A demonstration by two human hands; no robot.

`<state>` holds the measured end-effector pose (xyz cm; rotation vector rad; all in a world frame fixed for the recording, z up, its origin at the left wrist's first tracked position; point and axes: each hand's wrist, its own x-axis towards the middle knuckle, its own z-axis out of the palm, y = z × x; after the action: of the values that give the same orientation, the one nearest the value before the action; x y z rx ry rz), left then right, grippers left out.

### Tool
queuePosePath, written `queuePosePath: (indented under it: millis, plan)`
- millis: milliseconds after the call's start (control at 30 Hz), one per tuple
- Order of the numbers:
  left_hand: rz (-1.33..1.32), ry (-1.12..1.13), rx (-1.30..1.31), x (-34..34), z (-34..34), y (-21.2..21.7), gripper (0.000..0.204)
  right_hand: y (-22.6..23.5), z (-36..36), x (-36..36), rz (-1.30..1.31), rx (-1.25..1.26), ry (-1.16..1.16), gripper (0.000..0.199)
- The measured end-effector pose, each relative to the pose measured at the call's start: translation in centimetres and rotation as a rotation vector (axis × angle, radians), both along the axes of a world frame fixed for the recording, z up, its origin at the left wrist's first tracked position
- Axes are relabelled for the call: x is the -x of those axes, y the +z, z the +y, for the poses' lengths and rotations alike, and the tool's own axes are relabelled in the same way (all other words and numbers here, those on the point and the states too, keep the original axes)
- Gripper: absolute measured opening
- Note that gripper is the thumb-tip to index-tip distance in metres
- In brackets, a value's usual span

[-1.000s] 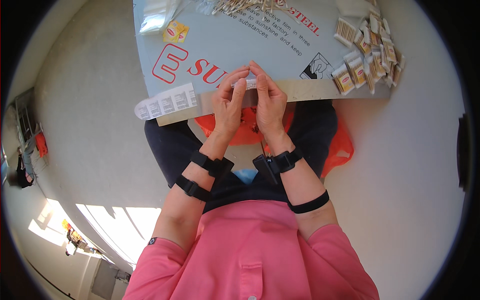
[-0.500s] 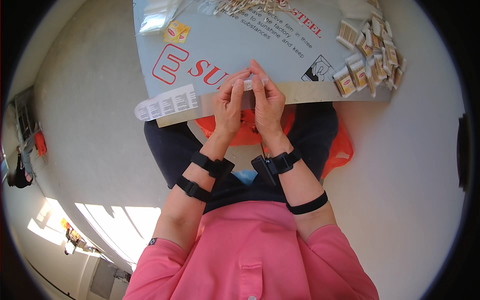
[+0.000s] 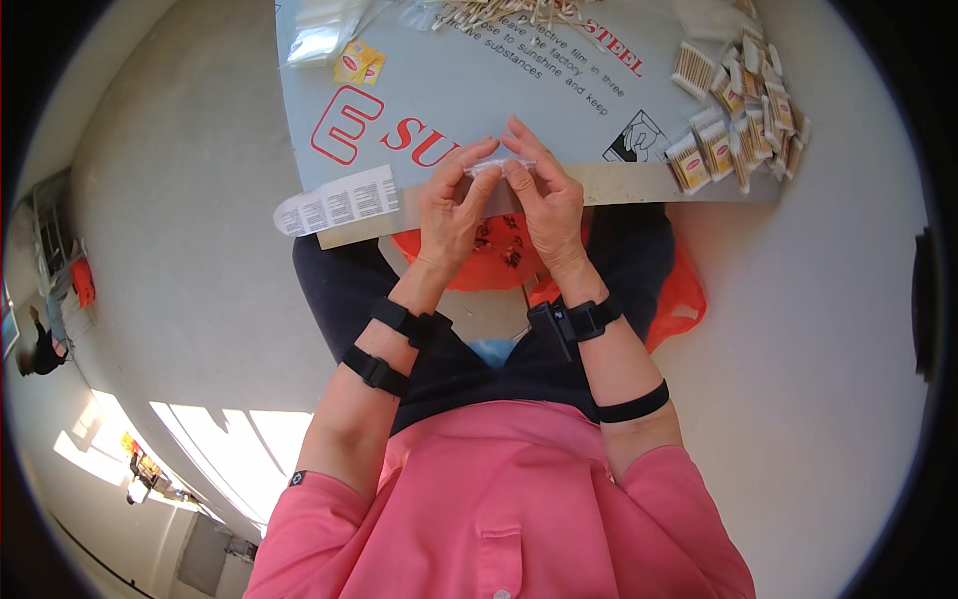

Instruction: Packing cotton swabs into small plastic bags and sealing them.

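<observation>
Clear, thin plastic: a small packet pinched between both hands just above the near edge of the grey worktop. Left hand fingers closed narrow on the packet's left end; right hand fingers closed on its right end, thumbs meeting under it. Contents too small to tell.

Risk, as judged: film looks slick and flimsy, so a loose pinch could let it slip off the edge onto the orange bag in the lap; uneven pull could tear or crease it.

Filled packets of pale sticks lie heaped, flat and rectangular, at the worktop's right end. Loose sticks scattered at the far edge, thin and straw-coloured. Small yellow sachet far left. White paper label hangs over the near edge. Worktop surface smooth, matte film with red lettering.
</observation>
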<state>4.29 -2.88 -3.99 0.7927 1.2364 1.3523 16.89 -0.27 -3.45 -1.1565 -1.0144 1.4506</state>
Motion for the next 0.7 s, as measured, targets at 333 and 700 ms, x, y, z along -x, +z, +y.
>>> queuePosePath:
  millis: [333, 700]
  plan:
    - [0.419, -0.169, -0.292, 2.6, -0.4, 9.4, 0.025, 10.1, 0.3, -2.1, -0.247, -0.296, 0.100, 0.014]
    - [-0.062, -0.251, -0.321, 0.8, -6.6, 21.0, 0.019, 23.1, -6.0, -5.7, 0.221, -0.056, 0.272, 0.029]
